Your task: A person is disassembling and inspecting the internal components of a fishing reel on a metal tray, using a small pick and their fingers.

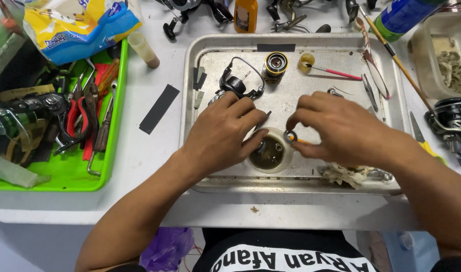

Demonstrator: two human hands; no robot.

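**Ring over the cup, both our hands inside the tray**

Ring (291, 136), small and dark, sits pinched between the thumb and forefinger of our right hand (341, 133), right at the far rim of the small round cup (270, 153). We see its open face, so its hole points up toward the camera; being round, it has no long axis that we can name. A short orange piece pokes out beside it toward the right, lying roughly crosswise on the tray.

Our left hand (223, 136) is curled, its fingers resting on the near-left rim of the cup, thumb at the lip. Whether it grips anything besides the cup we cannot tell. The cup holds murky liquid with small metal parts in it.

All this lies in the front middle of the metal tray (190, 100). Behind our left hand rests the dark fishing reel body (235, 83), with a gold-trimmed spool (274, 64) just beyond it. A pink-handled brush (336, 73) lies crosswise with its tip in a small yellow cap. A crumpled rag (346, 174) sits under our right wrist near the tray's front edge.

Bare tray floor shows between the spool and our hands, and along the left wall. Left of the tray, white table separates it from the green bin (117, 136) full of pliers and screwdrivers.
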